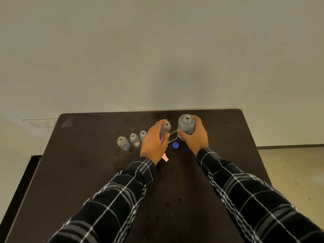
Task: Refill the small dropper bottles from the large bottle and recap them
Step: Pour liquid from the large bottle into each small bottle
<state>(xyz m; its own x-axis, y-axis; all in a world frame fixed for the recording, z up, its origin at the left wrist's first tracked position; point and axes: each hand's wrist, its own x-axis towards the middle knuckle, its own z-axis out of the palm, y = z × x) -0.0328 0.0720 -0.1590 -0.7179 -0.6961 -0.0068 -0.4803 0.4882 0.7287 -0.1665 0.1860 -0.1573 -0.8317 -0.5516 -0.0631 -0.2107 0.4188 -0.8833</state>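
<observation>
Hands [154, 142] [196, 136] grip small bottle [166, 128] and large bottle [186, 125] near table [108, 172] edge

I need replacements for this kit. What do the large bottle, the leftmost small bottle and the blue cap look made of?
Large bottle: probably frosted translucent plastic, cloudy grey walls. Leftmost small bottle: clear glass or plastic, see-through, glinting; cannot tell which. Blue cap: opaque plastic, apparently, evenly coloured.
</observation>
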